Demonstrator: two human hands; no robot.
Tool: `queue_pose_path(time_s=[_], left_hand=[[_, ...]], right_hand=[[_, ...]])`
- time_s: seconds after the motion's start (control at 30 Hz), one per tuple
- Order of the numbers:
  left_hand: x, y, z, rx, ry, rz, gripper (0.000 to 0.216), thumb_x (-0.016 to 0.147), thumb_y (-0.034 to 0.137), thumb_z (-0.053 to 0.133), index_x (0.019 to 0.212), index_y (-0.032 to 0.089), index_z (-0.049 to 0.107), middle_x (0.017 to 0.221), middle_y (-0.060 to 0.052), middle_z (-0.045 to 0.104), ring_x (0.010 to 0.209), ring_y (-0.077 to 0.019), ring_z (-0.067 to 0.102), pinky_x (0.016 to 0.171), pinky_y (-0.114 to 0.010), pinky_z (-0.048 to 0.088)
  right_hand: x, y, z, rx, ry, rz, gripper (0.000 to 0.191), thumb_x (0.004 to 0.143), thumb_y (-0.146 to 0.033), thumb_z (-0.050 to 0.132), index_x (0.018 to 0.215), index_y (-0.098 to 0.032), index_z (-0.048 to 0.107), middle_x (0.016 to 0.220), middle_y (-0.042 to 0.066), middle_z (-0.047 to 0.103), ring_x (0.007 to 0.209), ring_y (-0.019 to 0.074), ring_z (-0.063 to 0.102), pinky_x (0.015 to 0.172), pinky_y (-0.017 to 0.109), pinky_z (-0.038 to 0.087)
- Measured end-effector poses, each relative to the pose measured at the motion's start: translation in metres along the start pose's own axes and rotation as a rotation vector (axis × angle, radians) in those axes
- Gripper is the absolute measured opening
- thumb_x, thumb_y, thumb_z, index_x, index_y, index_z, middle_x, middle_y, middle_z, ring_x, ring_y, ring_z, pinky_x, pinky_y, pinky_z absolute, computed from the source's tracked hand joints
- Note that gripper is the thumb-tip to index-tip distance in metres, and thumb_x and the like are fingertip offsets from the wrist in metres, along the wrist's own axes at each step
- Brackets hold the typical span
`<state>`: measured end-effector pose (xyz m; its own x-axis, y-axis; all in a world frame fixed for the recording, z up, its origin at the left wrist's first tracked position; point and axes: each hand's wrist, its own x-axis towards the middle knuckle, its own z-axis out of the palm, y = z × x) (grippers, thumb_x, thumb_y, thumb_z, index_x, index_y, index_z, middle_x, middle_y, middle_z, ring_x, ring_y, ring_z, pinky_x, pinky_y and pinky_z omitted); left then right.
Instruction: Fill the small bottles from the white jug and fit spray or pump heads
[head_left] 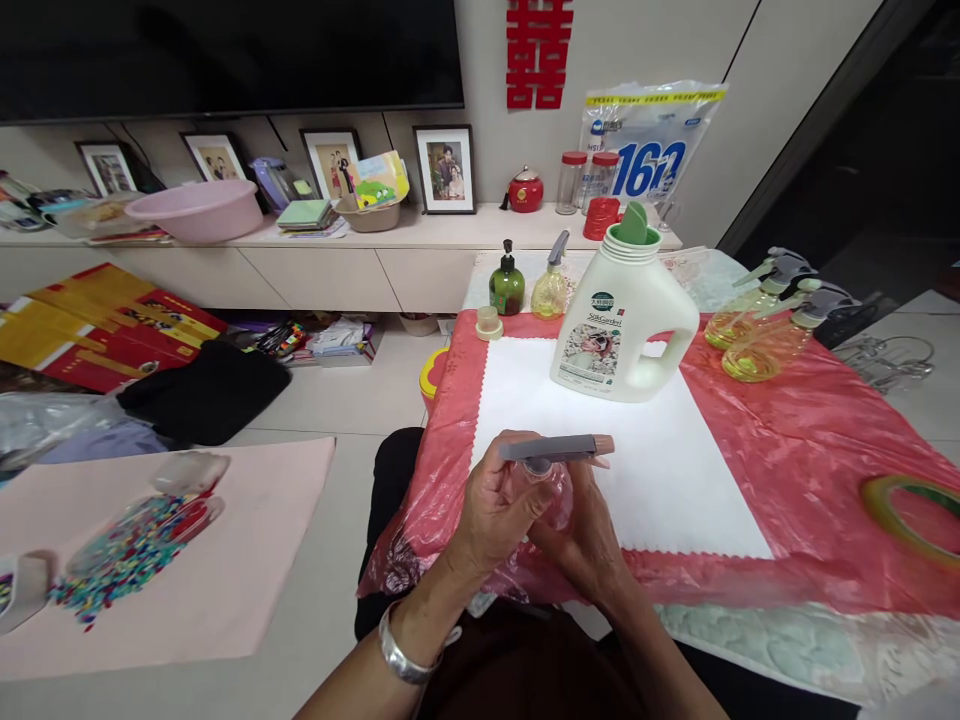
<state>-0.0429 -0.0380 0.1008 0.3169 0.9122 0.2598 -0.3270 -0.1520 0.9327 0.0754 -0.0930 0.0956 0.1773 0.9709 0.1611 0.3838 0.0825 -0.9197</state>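
Observation:
Both my hands hold a small clear pink spray bottle point(556, 497) with a grey trigger head point(551, 448) over the near edge of the white sheet point(660, 470). My left hand point(495, 505), with a silver bangle on the wrist, wraps around the bottle's neck under the grey head. My right hand point(581, 535) cups the bottle's body from below. A large white detergent jug point(619, 320) with a green funnel point(634, 225) in its mouth stands on the sheet just beyond my hands.
A red plastic cover point(810, 450) lies under the sheet. Two yellow spray bottles point(765, 320) lie at the right, a green pump bottle point(507, 283) and a small yellow sprayer point(551, 285) stand behind. A tape roll point(911, 510) sits at the right edge. Colourful beads point(127, 555) lie on the left.

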Motion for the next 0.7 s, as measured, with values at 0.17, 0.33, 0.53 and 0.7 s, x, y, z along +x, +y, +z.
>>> queue_pose_path(time_s=[0.17, 0.33, 0.53, 0.7], left_hand=[[0.007, 0.002, 0.003, 0.143, 0.108, 0.065, 0.032, 0.073, 0.039, 0.085, 0.093, 0.020, 0.069, 0.094, -0.002, 0.063, 0.091, -0.0175, 0.062, 0.085, -0.031, 0.050], [0.008, 0.005, 0.003, 0.053, 0.059, 0.049, 0.022, 0.078, 0.030, 0.081, 0.095, 0.021, 0.070, 0.095, -0.002, 0.058, 0.090, -0.0159, 0.060, 0.084, -0.028, 0.051], [0.006, 0.009, 0.004, -0.096, -0.005, -0.010, 0.025, 0.084, 0.037, 0.075, 0.104, 0.024, 0.068, 0.095, -0.001, 0.064, 0.091, -0.0156, 0.061, 0.087, -0.029, 0.050], [0.005, 0.009, -0.002, 0.024, -0.060, 0.006, 0.020, 0.094, 0.034, 0.063, 0.110, 0.024, 0.069, 0.099, -0.003, 0.066, 0.092, -0.0162, 0.061, 0.086, -0.030, 0.049]], right_hand=[[0.000, 0.000, -0.001, 0.020, -0.007, 0.016, 0.054, 0.080, -0.029, 0.064, 0.130, -0.025, 0.044, 0.124, 0.007, 0.057, 0.115, 0.0251, 0.057, 0.097, 0.044, 0.051], [-0.002, 0.008, 0.000, -0.007, -0.005, -0.002, 0.053, 0.078, -0.026, 0.066, 0.128, -0.025, 0.051, 0.128, 0.007, 0.058, 0.119, 0.0264, 0.055, 0.100, 0.045, 0.049], [-0.003, 0.016, 0.000, -0.091, 0.014, -0.051, 0.058, 0.077, -0.024, 0.069, 0.133, -0.026, 0.053, 0.134, 0.007, 0.054, 0.125, 0.0269, 0.051, 0.105, 0.046, 0.047], [-0.004, 0.014, 0.001, -0.052, 0.018, -0.039, 0.065, 0.082, -0.028, 0.068, 0.142, -0.028, 0.044, 0.137, 0.007, 0.051, 0.126, 0.0247, 0.049, 0.107, 0.046, 0.046]])
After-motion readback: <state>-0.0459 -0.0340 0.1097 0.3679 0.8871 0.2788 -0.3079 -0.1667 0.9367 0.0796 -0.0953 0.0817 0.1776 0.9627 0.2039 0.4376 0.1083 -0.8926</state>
